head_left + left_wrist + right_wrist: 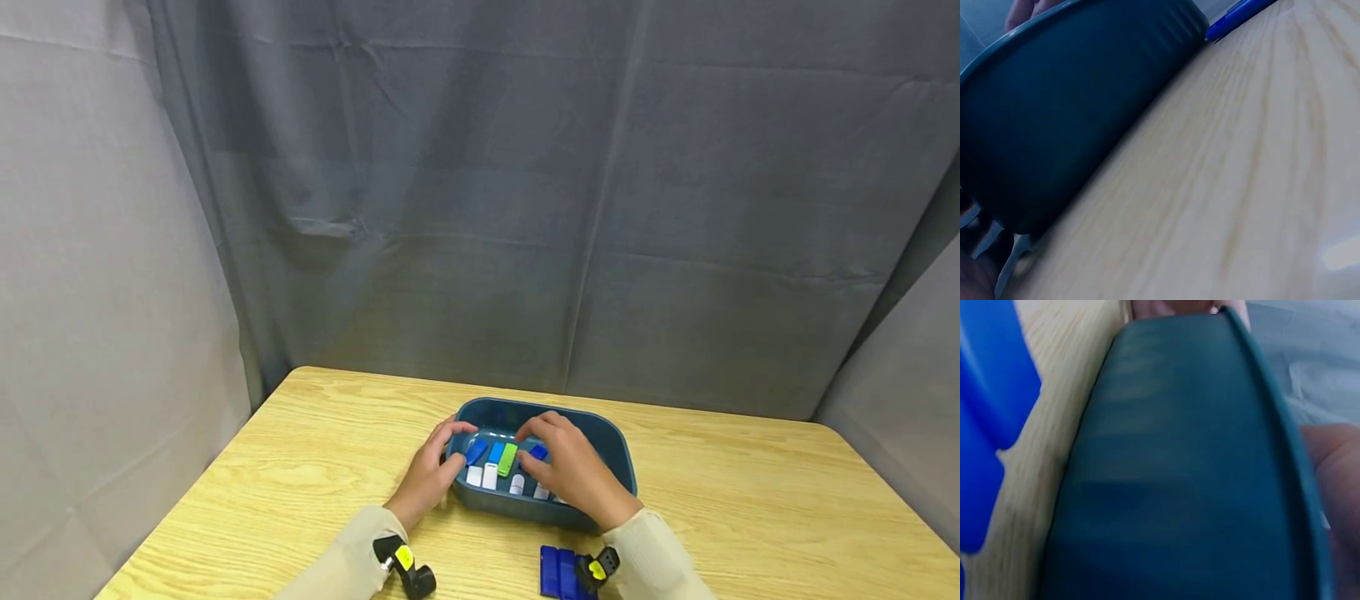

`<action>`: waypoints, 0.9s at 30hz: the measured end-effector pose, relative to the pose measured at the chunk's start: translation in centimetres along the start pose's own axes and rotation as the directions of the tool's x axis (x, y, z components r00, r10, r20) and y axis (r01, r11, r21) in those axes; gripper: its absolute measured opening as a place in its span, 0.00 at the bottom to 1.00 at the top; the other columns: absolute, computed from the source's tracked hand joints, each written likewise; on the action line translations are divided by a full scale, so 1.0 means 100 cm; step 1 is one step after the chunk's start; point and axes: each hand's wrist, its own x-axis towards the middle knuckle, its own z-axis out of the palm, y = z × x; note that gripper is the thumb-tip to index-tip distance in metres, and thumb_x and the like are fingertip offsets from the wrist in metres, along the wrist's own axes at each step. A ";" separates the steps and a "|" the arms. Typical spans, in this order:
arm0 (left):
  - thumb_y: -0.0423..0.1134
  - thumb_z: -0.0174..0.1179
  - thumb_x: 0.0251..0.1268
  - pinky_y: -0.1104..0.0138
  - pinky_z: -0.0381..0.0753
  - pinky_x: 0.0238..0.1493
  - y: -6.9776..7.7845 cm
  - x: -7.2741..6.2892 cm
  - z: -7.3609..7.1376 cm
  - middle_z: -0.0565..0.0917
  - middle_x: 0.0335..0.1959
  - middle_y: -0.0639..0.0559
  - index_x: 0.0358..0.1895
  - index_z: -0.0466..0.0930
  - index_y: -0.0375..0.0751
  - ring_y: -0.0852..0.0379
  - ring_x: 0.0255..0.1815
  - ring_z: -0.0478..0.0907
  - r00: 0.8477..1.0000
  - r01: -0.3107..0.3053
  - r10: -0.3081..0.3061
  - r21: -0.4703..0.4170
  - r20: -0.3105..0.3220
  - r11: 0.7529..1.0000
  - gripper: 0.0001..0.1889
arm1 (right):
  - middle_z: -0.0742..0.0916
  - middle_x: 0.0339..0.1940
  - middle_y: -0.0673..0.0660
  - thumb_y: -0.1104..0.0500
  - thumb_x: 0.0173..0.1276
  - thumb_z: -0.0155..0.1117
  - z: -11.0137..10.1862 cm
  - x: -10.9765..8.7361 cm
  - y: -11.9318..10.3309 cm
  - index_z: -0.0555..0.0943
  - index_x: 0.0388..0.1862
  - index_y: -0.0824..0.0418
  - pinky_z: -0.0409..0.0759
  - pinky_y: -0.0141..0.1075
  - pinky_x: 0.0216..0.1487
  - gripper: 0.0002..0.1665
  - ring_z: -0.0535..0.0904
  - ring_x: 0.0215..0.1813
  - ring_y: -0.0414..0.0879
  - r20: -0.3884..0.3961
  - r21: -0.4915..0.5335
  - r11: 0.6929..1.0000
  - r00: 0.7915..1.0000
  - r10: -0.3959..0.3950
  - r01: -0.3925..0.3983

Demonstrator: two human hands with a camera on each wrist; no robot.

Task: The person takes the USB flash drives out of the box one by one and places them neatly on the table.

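A dark teal plastic basin [555, 510] stands on the table, its long side toward me. Small flat oblong pieces lie inside: a dark blue one [476, 451], a light blue one [496, 452], a green one [507, 459] and several white ones [490, 476]. My left hand [431, 471] is at the basin's left end, fingers bent and parted from the thumb, which is near the dark blue piece. Over the basin's right half my right hand [570, 467] arches, thumb and fingers apart, beside another blue piece [538, 452]. Both hands appear to hold nothing.
Several dark blue flat pieces [558, 571] lie side by side on the wooden table [300, 467] in front of the basin, partly behind the right wrist camera. A grey curtain [480, 208] hangs behind the table, with pale cloth [105, 250] on the left.
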 end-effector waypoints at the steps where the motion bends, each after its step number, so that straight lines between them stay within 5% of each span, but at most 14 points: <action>1: 0.30 0.51 0.64 0.39 0.53 0.69 0.001 0.000 0.000 0.58 0.75 0.46 0.58 0.74 0.54 0.42 0.75 0.51 1.000 0.003 -0.003 0.000 0.000 1.000 0.21 | 0.82 0.44 0.51 0.58 0.60 0.71 0.001 0.001 0.002 0.83 0.42 0.56 0.80 0.46 0.52 0.11 0.77 0.48 0.47 -0.005 -0.007 1.000 1.000 0.016 -0.016; 10: 0.27 0.50 0.64 0.38 0.53 0.69 0.007 -0.002 -0.001 0.58 0.74 0.40 0.58 0.74 0.46 0.38 0.75 0.51 1.000 0.011 -0.011 -0.018 0.010 1.000 0.21 | 0.83 0.44 0.54 0.57 0.60 0.71 0.009 0.009 0.018 0.82 0.43 0.55 0.79 0.50 0.52 0.12 0.78 0.49 0.51 -0.020 -0.052 0.989 0.990 0.140 -0.141; 18: 0.30 0.50 0.63 0.39 0.56 0.68 0.004 -0.001 0.000 0.59 0.74 0.46 0.58 0.74 0.52 0.41 0.75 0.52 1.000 -0.007 0.007 -0.010 -0.005 1.000 0.21 | 0.80 0.56 0.60 0.55 0.64 0.67 0.015 0.011 0.026 0.82 0.52 0.57 0.74 0.58 0.58 0.18 0.74 0.59 0.58 0.159 -0.081 0.964 0.952 0.264 -0.253; 27: 0.31 0.51 0.63 0.40 0.55 0.69 0.001 0.000 -0.001 0.58 0.75 0.47 0.57 0.74 0.55 0.42 0.75 0.51 1.000 0.008 -0.007 -0.002 0.007 1.000 0.21 | 0.81 0.57 0.60 0.55 0.65 0.66 0.019 0.009 0.030 0.83 0.53 0.55 0.73 0.61 0.58 0.18 0.75 0.60 0.60 0.263 -0.103 0.971 0.935 0.236 -0.216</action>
